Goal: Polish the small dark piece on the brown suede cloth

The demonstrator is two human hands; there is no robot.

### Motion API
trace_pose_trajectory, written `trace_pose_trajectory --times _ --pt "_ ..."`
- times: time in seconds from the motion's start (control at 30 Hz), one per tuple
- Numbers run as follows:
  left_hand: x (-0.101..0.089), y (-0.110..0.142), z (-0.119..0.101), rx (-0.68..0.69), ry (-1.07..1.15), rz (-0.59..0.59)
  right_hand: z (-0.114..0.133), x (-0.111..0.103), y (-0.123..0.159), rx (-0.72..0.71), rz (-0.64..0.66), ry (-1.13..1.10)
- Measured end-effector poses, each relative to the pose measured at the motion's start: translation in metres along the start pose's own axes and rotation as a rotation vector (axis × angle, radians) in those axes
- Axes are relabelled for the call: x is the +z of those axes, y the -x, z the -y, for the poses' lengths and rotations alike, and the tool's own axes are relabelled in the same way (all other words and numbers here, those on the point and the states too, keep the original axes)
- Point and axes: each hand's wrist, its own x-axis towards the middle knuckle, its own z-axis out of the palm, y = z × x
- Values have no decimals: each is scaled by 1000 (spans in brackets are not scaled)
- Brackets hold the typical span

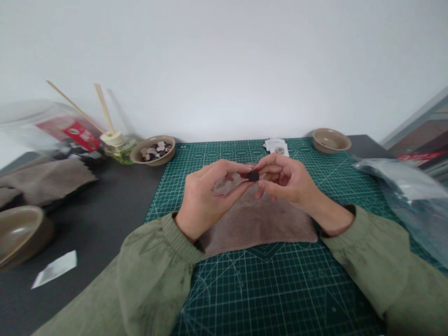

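Note:
Both hands meet above a brown cloth [259,224] lying on a green cutting mat [266,289]. My right hand [287,182] pinches a small dark round piece [253,176] between thumb and fingertips. My left hand [206,196] is closed too, with its fingertips touching the same dark piece and what looks like a small clear wrapper just below it. Olive-green sleeves cover both forearms.
A bowl of small dark and pale pieces [154,150] stands at the mat's back left, beside a reed diffuser [117,142]. An empty tan bowl [331,140] and a small white packet [277,146] lie at the back. Another bowl [21,233], paper scrap [56,269], plastic bags [402,186].

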Motion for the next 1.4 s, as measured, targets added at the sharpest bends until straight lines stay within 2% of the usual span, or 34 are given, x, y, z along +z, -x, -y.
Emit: trace_pose_trajectory --times 0.2,0.37,0.5,0.77,1.4 --pt "0 1 0 -7 -53 -40 6 3 6 -176 -165 340" --pt "0 1 1 0 -62 -43 6 0 8 -293 -168 550" --pt "0 1 4 21 -45 -48 5 -2 6 -362 -154 561" --pt "-1 2 5 54 -11 -45 5 -1 6 -391 -191 588" --pt "0 3 5 28 -31 -65 8 0 5 -481 -252 662"
